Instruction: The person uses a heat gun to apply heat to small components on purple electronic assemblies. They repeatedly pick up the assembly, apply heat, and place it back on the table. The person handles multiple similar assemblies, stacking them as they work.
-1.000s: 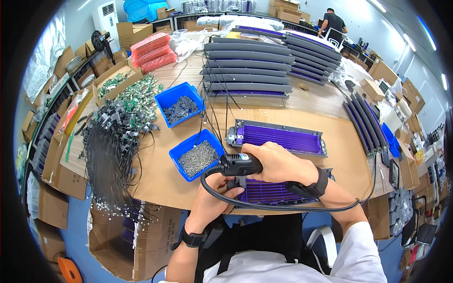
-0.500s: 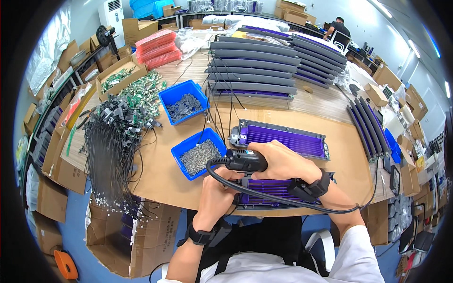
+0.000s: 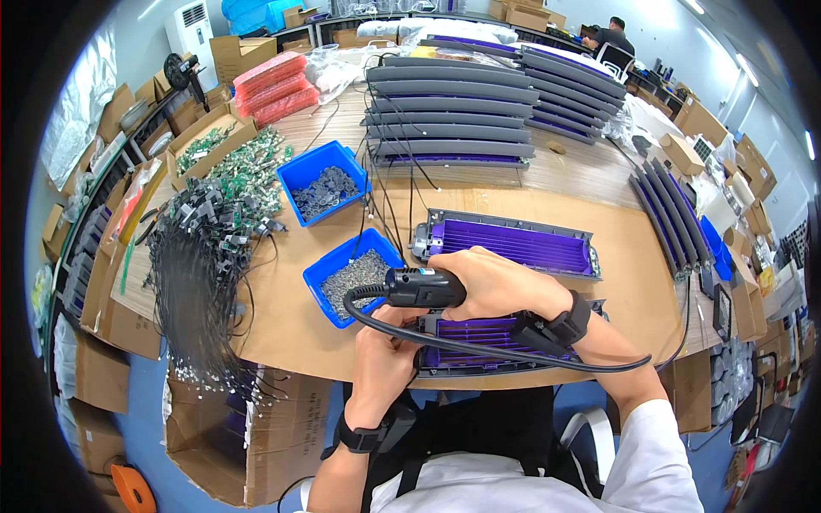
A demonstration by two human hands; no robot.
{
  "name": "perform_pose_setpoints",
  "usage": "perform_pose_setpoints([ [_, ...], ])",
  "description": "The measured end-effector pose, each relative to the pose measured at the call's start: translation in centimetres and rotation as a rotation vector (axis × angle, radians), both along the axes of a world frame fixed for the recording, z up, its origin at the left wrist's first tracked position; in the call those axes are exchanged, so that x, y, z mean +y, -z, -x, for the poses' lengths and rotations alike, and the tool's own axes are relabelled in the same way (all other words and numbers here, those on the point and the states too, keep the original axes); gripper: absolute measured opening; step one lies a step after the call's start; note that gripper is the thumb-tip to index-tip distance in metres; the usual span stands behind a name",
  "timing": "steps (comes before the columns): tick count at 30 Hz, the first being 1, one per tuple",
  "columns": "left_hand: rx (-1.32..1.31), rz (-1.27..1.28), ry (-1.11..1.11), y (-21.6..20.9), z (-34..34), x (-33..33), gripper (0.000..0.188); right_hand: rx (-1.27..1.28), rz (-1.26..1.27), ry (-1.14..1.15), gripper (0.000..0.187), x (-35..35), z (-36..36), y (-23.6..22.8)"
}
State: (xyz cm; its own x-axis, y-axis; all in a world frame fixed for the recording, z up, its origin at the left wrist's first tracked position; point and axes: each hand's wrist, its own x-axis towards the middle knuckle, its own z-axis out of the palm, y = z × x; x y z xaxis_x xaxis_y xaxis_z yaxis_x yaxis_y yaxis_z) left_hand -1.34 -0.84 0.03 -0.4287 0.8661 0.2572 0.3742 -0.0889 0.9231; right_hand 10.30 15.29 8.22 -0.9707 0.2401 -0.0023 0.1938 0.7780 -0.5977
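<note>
My right hand (image 3: pixel 505 286) grips a black corded electric screwdriver (image 3: pixel 423 289), held over the left end of a grey housing with a purple slatted inside (image 3: pixel 470 329) at the table's near edge. The tool's tip is hidden behind my hands. My left hand (image 3: pixel 380 359) is closed at that same left end, its fingertips pressed together below the screwdriver; what they pinch, if anything, is hidden. The screwdriver's thick cable loops across the housing to my right forearm. Just beyond lies a second purple-lined housing (image 3: pixel 513 250), untouched.
A blue bin of small metal screws (image 3: pixel 318 295) stands left of the screwdriver, with another blue bin of grey parts (image 3: pixel 292 175) behind it. Black cables with connectors (image 3: pixel 192 274) hang off the left edge. Stacked grey housings (image 3: pixel 449 115) fill the back; more strips (image 3: pixel 671 218) lie right.
My right hand and the screwdriver have shifted slightly left and away from me. My left hand remains at the housing's left end. The whole view has also moved a little.
</note>
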Motion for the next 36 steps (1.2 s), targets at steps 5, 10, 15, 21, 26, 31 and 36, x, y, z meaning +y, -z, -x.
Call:
perform_pose_setpoints([
  [5, -0.044, 0.023, -0.04, -1.8, -0.7, -0.2, 0.031, -0.092, 0.101, -0.009, 0.041, 0.4, 0.5, -0.3],
  [10, -0.07, -0.021, -0.027, -1.2, -0.5, -0.3, 0.029, -0.071, 0.081, -0.025, 0.043, 0.3, 0.7, -0.3],
  [15, -0.129, -0.069, -0.016, -0.1, -0.4, -0.3, 0.031, -0.057, 0.092, -0.031, 0.041, 0.2, 0.7, -0.3],
  [21, -0.037, -0.051, -0.034, -0.7, 0.1, -1.0, 0.031, 0.089, 0.045, 0.053, 0.042, -0.9, 0.7, -2.3],
  [26, 0.064, -0.075, -0.058, -0.7, 0.5, -1.4, 0.034, 0.498, 0.411, 0.177, 0.036, -2.8, 0.8, -5.5],
  [31, 0.039, -0.079, -0.069, -0.6, 0.5, -1.3, 0.031, 0.915, 0.699, 0.067, 0.035, -4.2, 3.4, -3.7],
  [36, 0.032, -0.069, -0.061, -0.8, 0.6, -1.3, 0.031, 1.119, 0.678, 0.077, 0.036, -3.7, 5.6, -1.3],
])
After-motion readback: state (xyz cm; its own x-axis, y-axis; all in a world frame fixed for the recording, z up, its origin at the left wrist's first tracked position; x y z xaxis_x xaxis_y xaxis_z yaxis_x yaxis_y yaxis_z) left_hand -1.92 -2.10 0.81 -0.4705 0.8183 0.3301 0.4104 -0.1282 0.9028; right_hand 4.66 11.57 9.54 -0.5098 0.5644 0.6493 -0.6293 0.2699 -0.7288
